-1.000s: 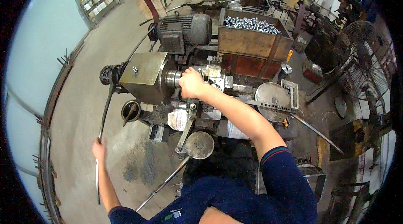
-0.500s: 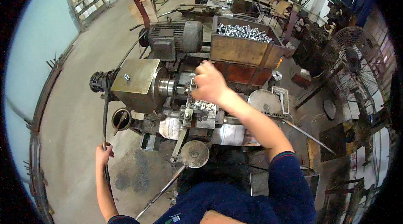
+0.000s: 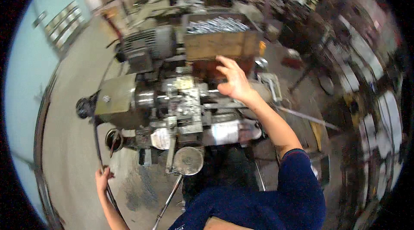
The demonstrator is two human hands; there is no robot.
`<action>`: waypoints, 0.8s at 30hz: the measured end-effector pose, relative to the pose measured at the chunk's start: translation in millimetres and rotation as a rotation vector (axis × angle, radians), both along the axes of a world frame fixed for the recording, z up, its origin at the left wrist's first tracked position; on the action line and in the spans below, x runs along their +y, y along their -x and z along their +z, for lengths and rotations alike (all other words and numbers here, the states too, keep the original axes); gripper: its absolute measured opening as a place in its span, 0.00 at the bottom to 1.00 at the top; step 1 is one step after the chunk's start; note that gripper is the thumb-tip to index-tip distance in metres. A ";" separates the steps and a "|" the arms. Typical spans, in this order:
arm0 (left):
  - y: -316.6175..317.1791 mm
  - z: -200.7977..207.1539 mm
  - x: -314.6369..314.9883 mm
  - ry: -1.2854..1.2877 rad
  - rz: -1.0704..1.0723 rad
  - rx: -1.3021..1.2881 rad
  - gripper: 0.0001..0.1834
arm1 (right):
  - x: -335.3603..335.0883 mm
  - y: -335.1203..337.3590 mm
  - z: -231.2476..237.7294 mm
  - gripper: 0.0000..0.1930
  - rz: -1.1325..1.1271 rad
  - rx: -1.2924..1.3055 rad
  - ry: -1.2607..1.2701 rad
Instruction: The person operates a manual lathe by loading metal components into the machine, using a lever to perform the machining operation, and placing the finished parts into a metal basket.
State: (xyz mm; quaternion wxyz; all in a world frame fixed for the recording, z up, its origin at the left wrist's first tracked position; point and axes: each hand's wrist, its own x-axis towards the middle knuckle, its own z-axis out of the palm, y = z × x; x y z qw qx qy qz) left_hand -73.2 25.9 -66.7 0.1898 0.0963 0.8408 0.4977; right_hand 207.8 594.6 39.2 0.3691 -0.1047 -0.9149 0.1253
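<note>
My left hand (image 3: 103, 178) is closed around a long dark rod (image 3: 98, 139) that runs up beside the lathe's headstock. My right hand (image 3: 235, 81) hangs in the air to the right of the lathe's tool slide (image 3: 188, 105), its fingers apart and nothing visible in them. A bright round spindle (image 3: 144, 99) sticks out of the box-shaped metal headstock (image 3: 115, 94), which has a small shiny piece (image 3: 106, 99) lying on its top. Motion smears the picture, so details at the spindle cannot be made out.
Behind the lathe stand an electric motor (image 3: 148, 44) and a rusty bin (image 3: 222, 46) heaped with small shiny metal parts. A pot (image 3: 114, 138) with a stick hangs at the left. A round metal plate (image 3: 188, 161) sits in front, and a large fan (image 3: 345, 23) stands at the right.
My right hand has drawn back from the tool slide to the right, and its fingers have spread. My left hand stays on the rod. The whole view has shifted, with the machine now farther left.
</note>
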 end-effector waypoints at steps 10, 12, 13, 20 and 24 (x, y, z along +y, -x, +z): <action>-1.1 -1.1 -0.1 0.076 0.100 -0.176 0.25 | -21.1 -415.7 -138.2 0.23 -1.024 0.012 0.647; 3.3 -0.4 -9.8 0.104 0.108 -0.178 0.25 | -51.1 -485.5 -133.6 0.17 -1.326 0.104 0.771; 8.3 -4.3 -5.2 0.108 0.099 -0.191 0.25 | -59.0 -548.8 -164.7 0.14 -1.398 0.129 0.775; -53.8 40.0 41.2 0.139 0.111 -0.153 0.25 | -83.7 -637.0 -212.1 0.11 -1.840 -0.181 1.148; -50.7 36.6 23.9 0.127 0.167 -0.132 0.22 | -79.3 -606.6 -230.5 0.20 -1.860 -0.575 1.136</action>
